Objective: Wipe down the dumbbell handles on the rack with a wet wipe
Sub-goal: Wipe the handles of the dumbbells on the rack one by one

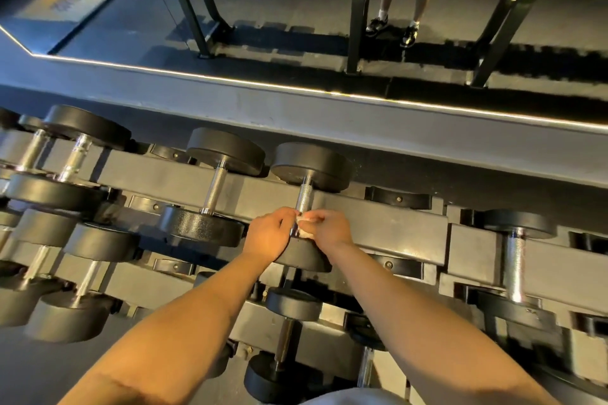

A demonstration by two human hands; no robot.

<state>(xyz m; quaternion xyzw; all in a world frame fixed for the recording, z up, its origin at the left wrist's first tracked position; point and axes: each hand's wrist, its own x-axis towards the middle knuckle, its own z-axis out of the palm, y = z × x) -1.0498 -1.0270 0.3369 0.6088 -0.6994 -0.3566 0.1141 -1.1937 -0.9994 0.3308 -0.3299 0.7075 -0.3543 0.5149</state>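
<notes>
The wet wipe (302, 224) is a small crumpled white wad, pressed to the lower end of a knurled steel handle (304, 196) and mostly hidden between two hands. The right hand (327, 227) pinches it with bent fingers (311, 218). The left hand (268, 235) curls its fingers round the handle from the other side; whether they also catch the wipe cannot be made out. The handle's dumbbell (312, 165) has round matte black heads, the near one partly covered by the wrists. It lies across the top tier of a scuffed grey metal rack (404, 230). Left of it sits a second dumbbell (215, 187) with a similar rough grip; right of it is a chrome-handled dumbbell (515, 260), smooth and shiny. Below it, a smaller dumbbell (289, 309) is partly cut off by the forearms. Beyond it runs a dull grey ledge (296, 112).
</notes>
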